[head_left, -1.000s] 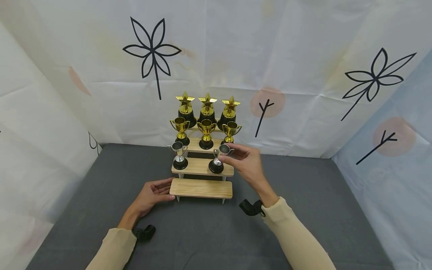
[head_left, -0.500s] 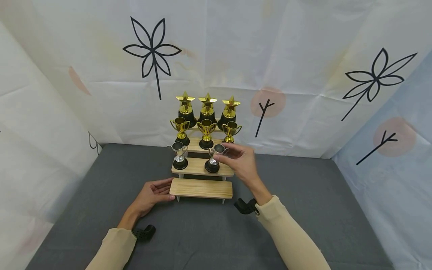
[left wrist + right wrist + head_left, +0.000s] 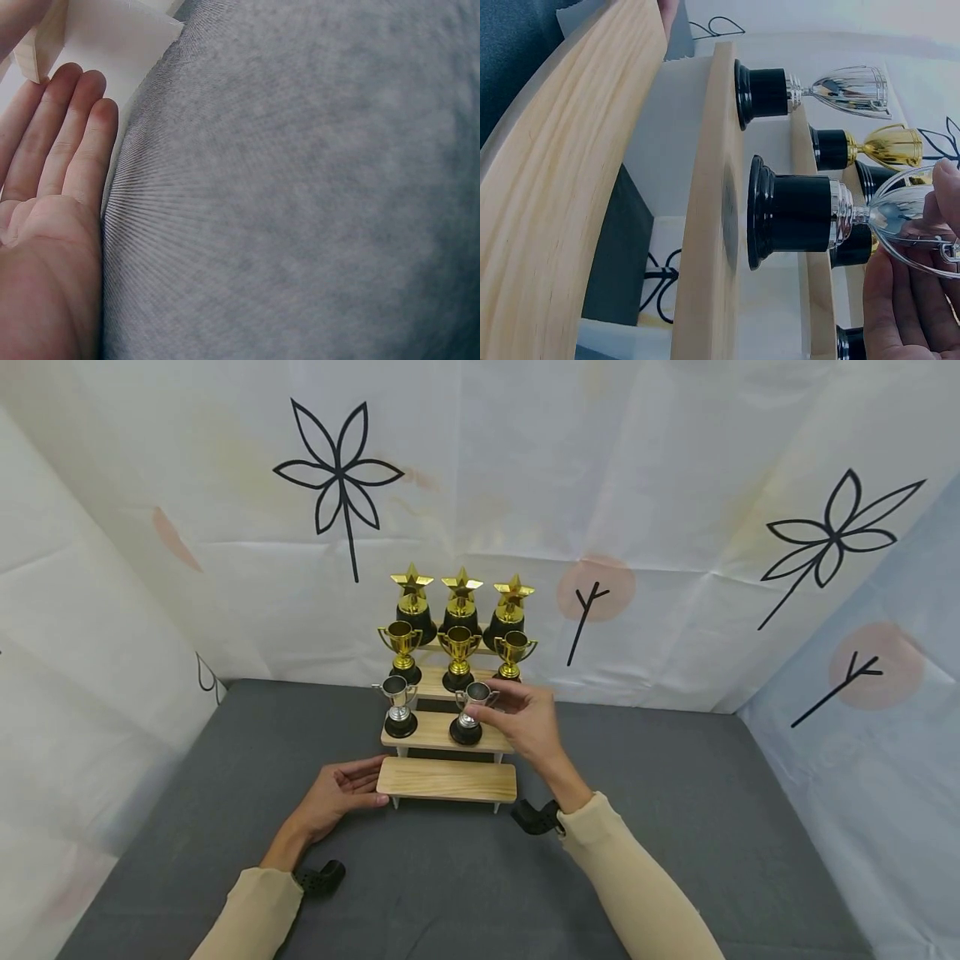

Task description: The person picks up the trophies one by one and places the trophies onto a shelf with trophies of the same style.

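Note:
In the head view my right hand (image 3: pixel 522 720) pinches the cup of a small silver trophy cup (image 3: pixel 840 217) with a black base. The right wrist view shows that base held a little off the second step, with a shadow on the wood below. Another silver trophy cup (image 3: pixel 399 704) stands at the left of the same step. My left hand (image 3: pixel 337 795) rests at the left end of the lowest step of a wooden tiered stand (image 3: pixel 447 778). Its fingers (image 3: pixel 84 142) lie straight along the stand's white side in the left wrist view, thumb by the wood.
Three gold trophy cups (image 3: pixel 459 647) stand on the third step. Behind them, on the top step, are three gold star trophies (image 3: pixel 461 597). The stand is on a grey cloth-covered table (image 3: pixel 660 827), near a white patterned curtain (image 3: pixel 645 460).
My right hand has moved left with the silver trophy cup, from the right part of the second step to nearer its middle. The left hand has stayed in place.

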Motion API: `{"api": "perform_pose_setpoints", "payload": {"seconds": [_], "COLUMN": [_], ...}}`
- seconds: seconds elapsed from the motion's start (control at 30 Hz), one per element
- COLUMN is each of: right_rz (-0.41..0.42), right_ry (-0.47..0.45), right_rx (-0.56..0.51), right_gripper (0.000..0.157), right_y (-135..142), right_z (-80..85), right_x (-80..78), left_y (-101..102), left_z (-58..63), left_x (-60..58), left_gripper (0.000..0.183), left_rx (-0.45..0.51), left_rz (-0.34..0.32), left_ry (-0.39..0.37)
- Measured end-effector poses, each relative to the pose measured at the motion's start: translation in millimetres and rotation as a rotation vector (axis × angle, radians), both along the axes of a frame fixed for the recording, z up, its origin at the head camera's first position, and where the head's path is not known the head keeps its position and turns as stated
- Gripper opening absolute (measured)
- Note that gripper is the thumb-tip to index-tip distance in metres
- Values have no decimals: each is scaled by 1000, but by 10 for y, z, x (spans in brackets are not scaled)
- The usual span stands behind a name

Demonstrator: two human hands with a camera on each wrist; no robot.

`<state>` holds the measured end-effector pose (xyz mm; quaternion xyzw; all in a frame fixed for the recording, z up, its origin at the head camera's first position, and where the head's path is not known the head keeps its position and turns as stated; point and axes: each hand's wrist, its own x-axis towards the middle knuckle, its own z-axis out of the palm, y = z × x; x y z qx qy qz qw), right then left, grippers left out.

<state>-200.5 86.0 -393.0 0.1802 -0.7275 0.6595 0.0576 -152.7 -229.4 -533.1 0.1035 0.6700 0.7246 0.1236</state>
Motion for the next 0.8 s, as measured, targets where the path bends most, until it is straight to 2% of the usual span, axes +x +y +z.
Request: {"api": "perform_pose_setpoints", "payload": {"seconds": [0.23,0.43,0.8], "right_rz": [-6,15,8], "right_ry": [-21,-3,9], "right_rx": [9,-7,-7], "right_gripper": [42,41,40], "right_y": [-63,-109,-148], "right_z": [-22,-32,-83], "right_x": [-10,-11,-29], "left_y": [-3,-3,4], "left_z": [-8,-13,-10], "left_x": [2,2,2], "left_gripper": [79,78,78], "left_rx": [17,17,13], "left_rz": [-12,-17,-12], "left_ry": [0,9,8]}}
